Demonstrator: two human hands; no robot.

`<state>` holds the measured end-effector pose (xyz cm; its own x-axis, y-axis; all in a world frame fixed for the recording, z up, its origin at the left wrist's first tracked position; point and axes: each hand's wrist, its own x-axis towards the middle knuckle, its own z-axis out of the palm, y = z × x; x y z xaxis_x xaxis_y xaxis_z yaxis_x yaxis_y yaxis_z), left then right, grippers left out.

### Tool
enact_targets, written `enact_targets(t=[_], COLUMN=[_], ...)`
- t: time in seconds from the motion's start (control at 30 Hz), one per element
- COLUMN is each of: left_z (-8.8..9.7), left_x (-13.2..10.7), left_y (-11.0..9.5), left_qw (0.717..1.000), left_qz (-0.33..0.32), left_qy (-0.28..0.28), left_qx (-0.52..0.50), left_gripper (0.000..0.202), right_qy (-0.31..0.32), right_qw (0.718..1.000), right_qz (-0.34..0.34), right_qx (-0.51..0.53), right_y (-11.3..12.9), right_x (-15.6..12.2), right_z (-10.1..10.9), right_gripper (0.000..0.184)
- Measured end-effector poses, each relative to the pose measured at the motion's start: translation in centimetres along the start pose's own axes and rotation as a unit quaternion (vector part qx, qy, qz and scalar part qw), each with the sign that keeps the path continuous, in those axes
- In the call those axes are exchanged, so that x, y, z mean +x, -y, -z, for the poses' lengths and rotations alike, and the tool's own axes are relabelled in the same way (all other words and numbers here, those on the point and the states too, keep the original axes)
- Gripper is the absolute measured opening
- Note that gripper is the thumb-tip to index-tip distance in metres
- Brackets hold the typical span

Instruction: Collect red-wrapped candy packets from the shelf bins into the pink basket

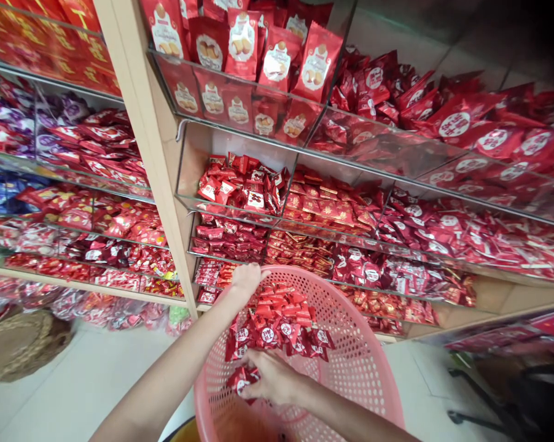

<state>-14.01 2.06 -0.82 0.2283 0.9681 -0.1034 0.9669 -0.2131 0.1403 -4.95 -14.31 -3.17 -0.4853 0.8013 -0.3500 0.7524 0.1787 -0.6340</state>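
Note:
The rim of a pink perforated plastic basket point(373, 362) is in the grip of my left hand point(245, 282), whose fingers curl over its far left edge. Inside the basket, my right hand point(274, 377) closes around a few dark red candy packets point(242, 380) with round white labels. Beyond that hand, a row of similar dark red packets point(304, 341) lies in the basket. Brighter red packets point(281, 304) are heaped behind them.
Shelves with clear fronts point(253, 110) hold many red wrapped sweets ahead and to the right. Another shelf unit point(69, 166) stands left of a wooden upright point(139, 123). A woven basket point(23, 344) sits at lower left. Dark chair legs point(470, 393) show at right.

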Motion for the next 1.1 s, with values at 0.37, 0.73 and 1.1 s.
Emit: enact_targets(t=[0.37, 0.73, 1.1], left_z=[-0.1, -0.3, -0.3], left_x=[-0.1, 0.1, 0.1], left_y=[0.0, 0.2, 0.1], left_qw=[1.0, 1.0, 1.0], left_qz=[-0.001, -0.014, -0.014], left_qy=[-0.011, -0.023, -0.022], left_qx=[-0.01, -0.009, 0.005], left_gripper=[0.073, 0.075, 0.072], right_qy=[-0.053, -0.049, -0.105], right_qw=[0.972, 0.958, 0.931], right_qz=[-0.117, -0.07, -0.002], right_qx=[-0.197, -0.275, -0.349], right_y=[0.1, 0.5, 0.8], right_x=[-1.8, -1.1, -0.7], right_z=[0.1, -3.1, -3.7], right_gripper=[0.049, 0.043, 0.044])
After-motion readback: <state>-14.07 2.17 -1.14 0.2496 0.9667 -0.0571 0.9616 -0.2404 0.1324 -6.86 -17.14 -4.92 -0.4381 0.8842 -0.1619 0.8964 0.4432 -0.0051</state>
